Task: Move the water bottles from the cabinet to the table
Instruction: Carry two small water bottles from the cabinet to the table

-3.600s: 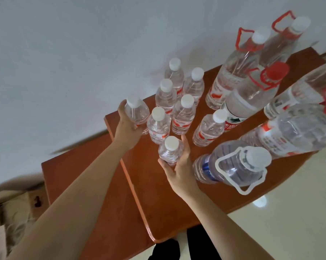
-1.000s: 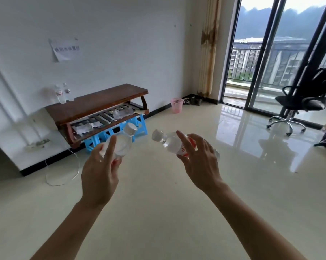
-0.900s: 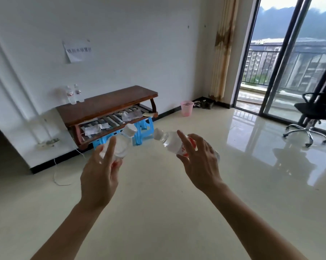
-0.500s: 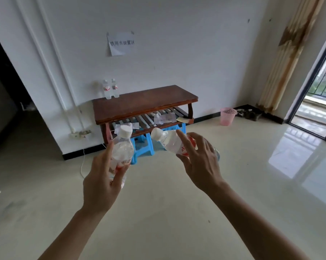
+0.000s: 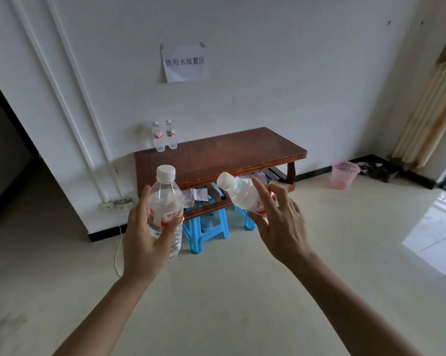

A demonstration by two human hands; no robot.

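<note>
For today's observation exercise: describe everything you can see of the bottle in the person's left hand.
The bottle is small and of clear plastic, with a white screw cap on and a red and white label round its middle. It seems full of water. It stands nearly upright in the air, in front of the table. The left hand wraps its lower half, thumb on the left, fingertips over the label. Nothing else touches it.

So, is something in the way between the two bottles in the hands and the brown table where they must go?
Nothing visible is. The left hand and right hand each hold a bottle; only bare floor lies before the table. Two bottles stand at its back left corner; the rest of the top is free.
</note>
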